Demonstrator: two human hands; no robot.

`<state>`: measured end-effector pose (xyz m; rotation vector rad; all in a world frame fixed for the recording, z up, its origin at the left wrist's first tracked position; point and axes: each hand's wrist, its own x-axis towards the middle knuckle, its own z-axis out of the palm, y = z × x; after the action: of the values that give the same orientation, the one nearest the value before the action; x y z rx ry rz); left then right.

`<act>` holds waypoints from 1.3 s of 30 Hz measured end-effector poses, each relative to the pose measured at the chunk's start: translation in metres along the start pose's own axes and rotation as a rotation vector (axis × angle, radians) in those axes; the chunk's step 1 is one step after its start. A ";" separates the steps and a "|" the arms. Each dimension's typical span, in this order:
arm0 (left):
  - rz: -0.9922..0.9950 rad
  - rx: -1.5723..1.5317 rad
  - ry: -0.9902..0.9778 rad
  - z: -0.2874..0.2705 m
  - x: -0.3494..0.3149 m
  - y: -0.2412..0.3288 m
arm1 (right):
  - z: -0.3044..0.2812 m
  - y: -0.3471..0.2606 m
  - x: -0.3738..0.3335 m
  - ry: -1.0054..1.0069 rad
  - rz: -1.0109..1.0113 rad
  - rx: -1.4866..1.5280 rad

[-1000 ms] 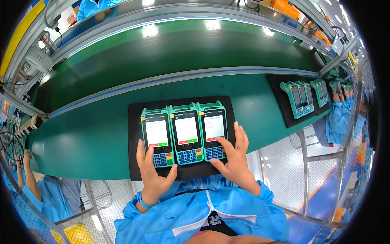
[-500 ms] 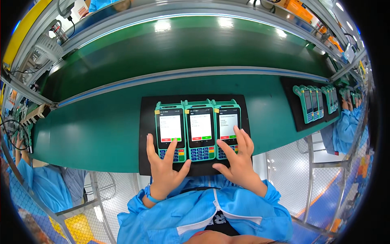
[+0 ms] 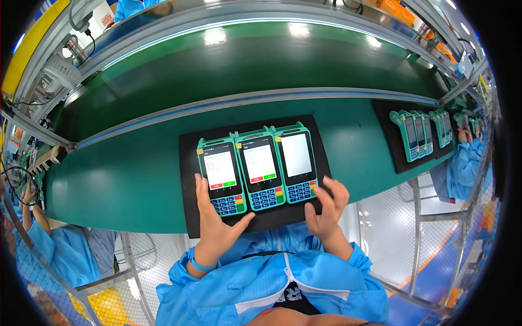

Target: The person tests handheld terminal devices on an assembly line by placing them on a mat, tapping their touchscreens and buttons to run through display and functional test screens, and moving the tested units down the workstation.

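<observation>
Three green-cased card payment terminals stand side by side on a black mat (image 3: 276,218). The left terminal (image 3: 220,167) and the middle terminal (image 3: 259,162) show white screens with a red and a green button. A plain pale screen lights the right terminal (image 3: 297,155). My left hand (image 3: 213,232) is open beside the left terminal, fingers along its left side and thumb apart near its lower right corner; contact is unclear. My right hand (image 3: 330,211) is open, its bent fingers apart near the right terminal's lower right corner and the mat's edge, holding nothing.
The mat lies on a green workbench (image 3: 125,163). Behind a metal rail (image 3: 255,99) runs a dark green conveyor belt (image 3: 244,65). At right, another black mat (image 3: 399,157) carries several more terminals (image 3: 416,136). Other people in blue work at both sides.
The mat with its terminals has turned counter-clockwise, its right side moving away from me. My right hand has left the right terminal's screen, whose text and buttons are gone.
</observation>
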<state>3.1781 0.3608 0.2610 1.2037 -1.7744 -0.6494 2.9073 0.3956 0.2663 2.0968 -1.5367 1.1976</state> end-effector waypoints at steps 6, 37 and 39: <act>-0.154 -0.095 -0.061 -0.010 0.017 0.005 | 0.003 0.002 0.031 -0.285 0.326 0.272; -0.097 0.194 -0.084 -0.017 0.017 -0.001 | 0.010 0.000 0.033 -0.385 0.335 0.190; -0.097 0.183 -0.087 -0.016 0.017 -0.001 | 0.009 0.000 0.032 -0.379 0.339 0.178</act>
<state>3.1897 0.3457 0.2746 1.4115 -1.8896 -0.6141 2.9144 0.3691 0.2853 2.3486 -2.0918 1.1191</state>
